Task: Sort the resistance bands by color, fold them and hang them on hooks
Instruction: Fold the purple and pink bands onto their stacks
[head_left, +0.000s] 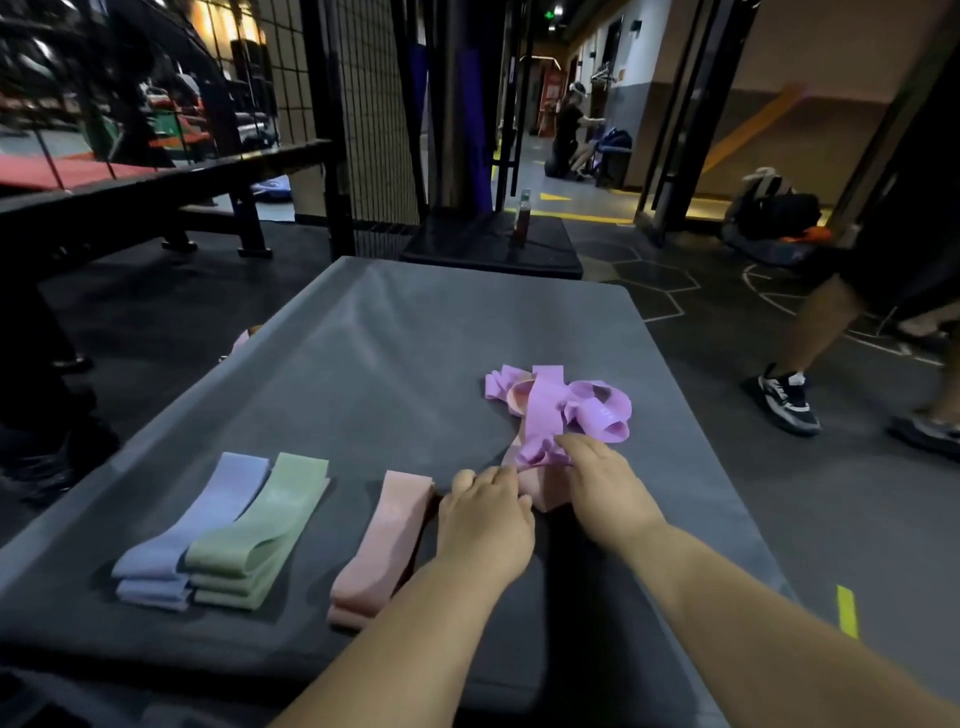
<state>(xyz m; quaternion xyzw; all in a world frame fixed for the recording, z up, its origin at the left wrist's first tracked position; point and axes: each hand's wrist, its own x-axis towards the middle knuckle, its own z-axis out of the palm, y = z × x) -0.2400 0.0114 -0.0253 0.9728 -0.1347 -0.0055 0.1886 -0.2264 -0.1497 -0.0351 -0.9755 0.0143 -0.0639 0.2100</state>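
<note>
Both hands are at the near edge of the tangled pile (563, 408), which lies right of centre on the grey table (363, 364). The left hand (485, 514) has a closed grip, fingertips pinching a thin edge of the purple band (543, 415). The right hand (602, 483) curls its fingers over the bunched near end of what looks like the same band, so the two grips sit just beside each other with a short span between them. A pink band (548, 496) lies under that span, touching both hands; I cannot tell whether either grip has caught it too.

The purple band's free strip runs away from the hands, near to far, straight into the tangle. To get it free, I judge the pull should come back toward the near edge, along that axis.

The folded stacks lie to the left: lavender stack (192, 535), green stack (260, 535) touching it, and pink stack (382, 540) apart, just beside the left wrist. The left hand is the nearer one for placing there.
</note>
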